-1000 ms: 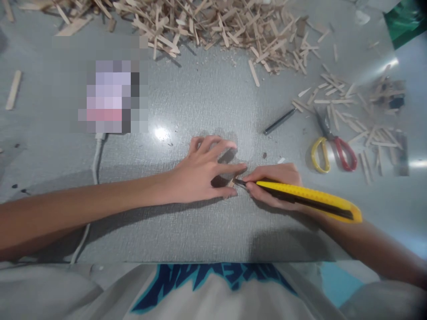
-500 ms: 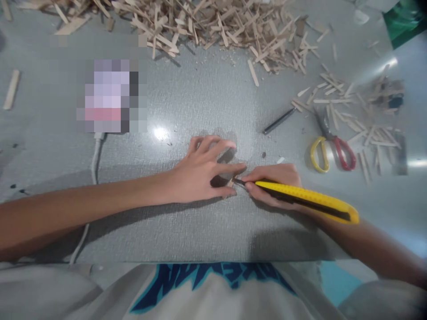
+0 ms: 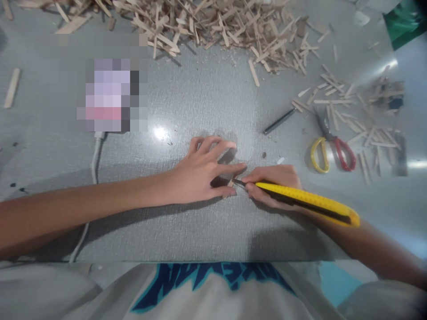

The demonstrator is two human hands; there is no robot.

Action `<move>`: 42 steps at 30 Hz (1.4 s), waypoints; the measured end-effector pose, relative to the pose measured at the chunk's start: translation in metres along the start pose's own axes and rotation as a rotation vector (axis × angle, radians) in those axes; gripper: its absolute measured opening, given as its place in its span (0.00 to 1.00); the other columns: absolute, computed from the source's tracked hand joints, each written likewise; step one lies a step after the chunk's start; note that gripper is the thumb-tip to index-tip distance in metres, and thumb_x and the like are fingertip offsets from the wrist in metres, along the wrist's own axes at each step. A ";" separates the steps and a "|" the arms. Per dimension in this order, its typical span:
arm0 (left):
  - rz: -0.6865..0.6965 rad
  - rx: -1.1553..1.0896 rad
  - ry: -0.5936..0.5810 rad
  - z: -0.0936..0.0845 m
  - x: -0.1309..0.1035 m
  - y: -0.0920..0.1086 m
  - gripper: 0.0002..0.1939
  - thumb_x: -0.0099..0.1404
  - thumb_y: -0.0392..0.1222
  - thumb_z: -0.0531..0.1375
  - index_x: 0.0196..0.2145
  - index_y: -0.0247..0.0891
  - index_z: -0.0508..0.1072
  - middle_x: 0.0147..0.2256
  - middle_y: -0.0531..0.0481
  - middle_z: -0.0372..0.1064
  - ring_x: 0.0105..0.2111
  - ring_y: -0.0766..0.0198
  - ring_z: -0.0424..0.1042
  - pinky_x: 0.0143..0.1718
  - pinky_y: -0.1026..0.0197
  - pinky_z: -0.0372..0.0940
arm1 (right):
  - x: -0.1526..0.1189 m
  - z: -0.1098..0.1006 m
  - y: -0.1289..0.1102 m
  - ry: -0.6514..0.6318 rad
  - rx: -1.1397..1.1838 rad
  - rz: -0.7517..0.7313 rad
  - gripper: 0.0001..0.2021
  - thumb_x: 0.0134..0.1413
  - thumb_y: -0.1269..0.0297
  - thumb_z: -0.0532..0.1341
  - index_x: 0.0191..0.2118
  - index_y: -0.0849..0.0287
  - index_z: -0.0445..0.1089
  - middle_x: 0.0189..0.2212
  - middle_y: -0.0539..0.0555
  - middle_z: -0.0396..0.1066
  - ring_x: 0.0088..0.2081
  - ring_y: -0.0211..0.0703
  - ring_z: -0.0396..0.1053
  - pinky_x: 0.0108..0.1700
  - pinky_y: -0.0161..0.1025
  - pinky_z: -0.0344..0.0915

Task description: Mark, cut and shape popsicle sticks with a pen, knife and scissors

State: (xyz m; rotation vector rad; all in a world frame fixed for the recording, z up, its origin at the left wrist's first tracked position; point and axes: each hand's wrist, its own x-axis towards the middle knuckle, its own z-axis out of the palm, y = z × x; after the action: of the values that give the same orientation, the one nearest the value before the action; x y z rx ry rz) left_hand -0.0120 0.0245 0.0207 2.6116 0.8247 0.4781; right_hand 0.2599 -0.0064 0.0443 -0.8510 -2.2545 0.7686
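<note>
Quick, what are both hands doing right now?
Left hand: open, fingers spread, pressing down around a small wooden piece.
Right hand: closed, holding the yellow cutter.

cutter (image 3: 310, 202): yellow/black, blade out, tip at stick piece
stick piece (image 3: 231, 182): small, pale wood, partly hidden, on table (image 3: 200, 235)

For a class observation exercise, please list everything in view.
Cutter: one, yellow-black, centre right.
Wood piece: one, tan, at cutter tip.
Sticks: too many to count, tan, far side, right, far left.
Scissors: one, yellow-red handles, right.
Rod: one, dark, left of scissors.
Cable: one, pale grey, left.
Pixelated object: one, lilac-pink, cable's end.
Table: one, grey, centre.
Corner item: one, green, far right.
Shirt: one, grey, near edge.
Left hand: one, bare, on table.
Right hand: one, bare, holding cutter.
</note>
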 end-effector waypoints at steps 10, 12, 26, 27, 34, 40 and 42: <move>0.010 0.018 0.002 -0.001 0.001 0.001 0.28 0.75 0.61 0.68 0.67 0.53 0.76 0.68 0.37 0.64 0.68 0.32 0.59 0.63 0.28 0.57 | 0.003 0.000 0.000 -0.009 0.000 -0.019 0.09 0.69 0.70 0.66 0.47 0.47 0.77 0.32 0.46 0.83 0.28 0.42 0.80 0.33 0.39 0.78; 0.007 0.034 -0.007 -0.003 0.001 0.003 0.28 0.75 0.60 0.68 0.67 0.53 0.76 0.68 0.37 0.64 0.68 0.32 0.60 0.63 0.28 0.57 | 0.003 0.000 0.000 -0.028 -0.016 -0.033 0.08 0.69 0.71 0.65 0.47 0.49 0.76 0.31 0.47 0.82 0.28 0.41 0.80 0.34 0.38 0.78; -0.036 0.082 -0.064 -0.013 0.003 0.011 0.28 0.75 0.56 0.69 0.68 0.52 0.75 0.69 0.36 0.64 0.70 0.31 0.60 0.66 0.28 0.55 | 0.010 0.000 0.003 -0.062 -0.037 -0.103 0.09 0.72 0.71 0.60 0.37 0.53 0.71 0.25 0.46 0.75 0.22 0.37 0.70 0.26 0.37 0.64; -0.039 0.074 -0.063 -0.013 0.003 0.011 0.28 0.74 0.55 0.69 0.68 0.53 0.75 0.70 0.37 0.64 0.70 0.32 0.60 0.67 0.28 0.55 | 0.010 0.000 0.004 -0.052 -0.032 -0.101 0.09 0.72 0.71 0.60 0.37 0.53 0.71 0.24 0.45 0.75 0.22 0.37 0.70 0.25 0.37 0.64; -0.022 0.048 -0.055 -0.011 0.002 0.009 0.28 0.75 0.57 0.68 0.67 0.49 0.76 0.69 0.34 0.63 0.69 0.30 0.60 0.67 0.26 0.53 | 0.007 0.002 0.003 -0.005 0.003 -0.077 0.06 0.69 0.70 0.62 0.40 0.51 0.72 0.25 0.46 0.78 0.22 0.40 0.75 0.25 0.38 0.69; -0.026 0.061 -0.058 -0.010 0.002 0.010 0.27 0.75 0.57 0.68 0.68 0.51 0.74 0.70 0.36 0.62 0.69 0.31 0.59 0.66 0.27 0.53 | 0.008 0.000 -0.001 -0.017 0.020 -0.052 0.06 0.68 0.71 0.64 0.40 0.51 0.72 0.26 0.47 0.80 0.22 0.40 0.77 0.26 0.37 0.69; -0.023 0.070 -0.059 -0.011 0.001 0.010 0.27 0.76 0.56 0.68 0.68 0.51 0.74 0.69 0.35 0.62 0.69 0.31 0.59 0.66 0.27 0.54 | 0.009 0.000 -0.001 -0.020 0.024 -0.048 0.06 0.68 0.71 0.64 0.40 0.51 0.73 0.26 0.47 0.80 0.23 0.40 0.77 0.27 0.36 0.70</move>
State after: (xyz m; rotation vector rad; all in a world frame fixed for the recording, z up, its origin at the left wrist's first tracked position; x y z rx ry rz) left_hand -0.0106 0.0203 0.0345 2.6629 0.8652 0.3700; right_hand 0.2538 -0.0006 0.0482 -0.7788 -2.2698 0.7836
